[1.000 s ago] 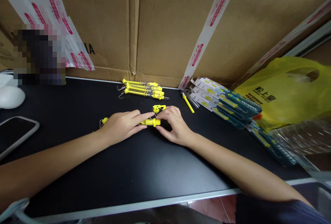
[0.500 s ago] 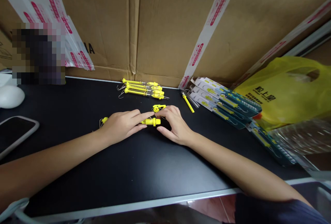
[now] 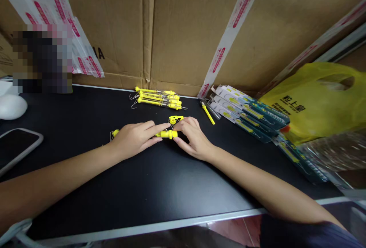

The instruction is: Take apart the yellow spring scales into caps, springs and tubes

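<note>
A: Anything changed?
B: Barely. The yellow tube (image 3: 167, 134) is still held flat on the black table (image 3: 160, 190): body covered and pinched by the left hand (image 3: 134, 138), collar end gripped by the right hand (image 3: 194, 138).
A: And the loose clip (image 3: 175, 119)?
B: Left untouched, just beyond the fingertips.

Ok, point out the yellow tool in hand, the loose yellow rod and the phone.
yellow tool (image 3: 169, 134): head view, on its flanged yellow end.
loose yellow rod (image 3: 207, 113): head view, mid-shaft.
phone (image 3: 14, 145): head view, on the dark screen.
</note>
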Demonstrator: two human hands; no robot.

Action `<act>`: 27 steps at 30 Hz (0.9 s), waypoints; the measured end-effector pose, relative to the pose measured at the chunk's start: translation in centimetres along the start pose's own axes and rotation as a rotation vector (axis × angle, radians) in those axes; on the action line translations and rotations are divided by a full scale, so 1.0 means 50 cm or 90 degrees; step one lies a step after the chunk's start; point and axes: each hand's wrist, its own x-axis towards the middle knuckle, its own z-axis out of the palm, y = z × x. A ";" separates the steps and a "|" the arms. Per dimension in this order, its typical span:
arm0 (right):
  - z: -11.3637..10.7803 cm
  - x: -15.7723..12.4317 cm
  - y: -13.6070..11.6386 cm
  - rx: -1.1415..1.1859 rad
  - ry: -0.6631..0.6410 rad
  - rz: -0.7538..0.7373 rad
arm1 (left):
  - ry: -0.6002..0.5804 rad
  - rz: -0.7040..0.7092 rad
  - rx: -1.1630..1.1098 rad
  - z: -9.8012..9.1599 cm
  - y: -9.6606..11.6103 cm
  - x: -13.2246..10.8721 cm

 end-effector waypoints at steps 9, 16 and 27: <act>0.001 0.001 0.002 -0.004 -0.005 0.012 | -0.013 0.002 -0.003 -0.002 -0.001 0.003; 0.003 -0.001 0.002 0.009 0.014 -0.002 | -0.002 0.002 0.003 0.001 0.000 0.000; 0.001 0.001 0.000 -0.010 -0.004 0.003 | -0.002 -0.002 0.002 0.000 0.001 -0.001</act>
